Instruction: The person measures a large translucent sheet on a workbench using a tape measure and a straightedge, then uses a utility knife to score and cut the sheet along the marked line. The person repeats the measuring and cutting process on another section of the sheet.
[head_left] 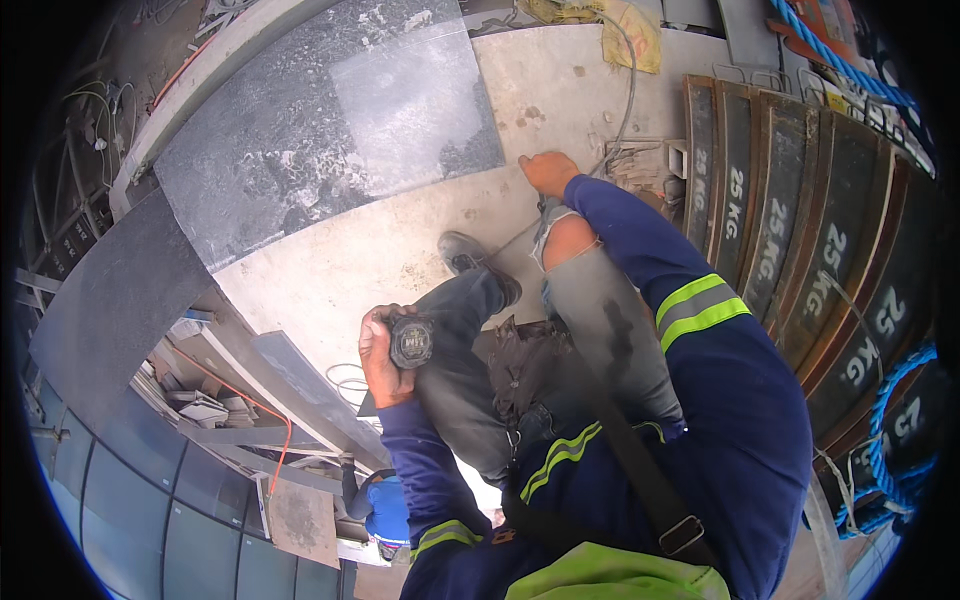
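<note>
In my left hand point(378, 357) is a black tape measure point(410, 342), gripped from its left side over my left thigh. My right hand point(548, 173) is closed, just beyond my right knee and near the edge of the dark grey sheet point(250, 160). What those fingers hold, if anything, is hidden. Part of this sheet is a paler, dusty rectangle. It lies across a cream board point(330, 245), on which my left shoe point(466, 256) rests.
Dark metal weight blocks point(780, 190) stand in a row at right, with blue rope point(885, 420) beside them. A cable point(628, 90) crosses the far side. At lower left are offcuts point(200, 405), an orange cord point(290, 440) and a person in blue point(388, 508) beyond a drop.
</note>
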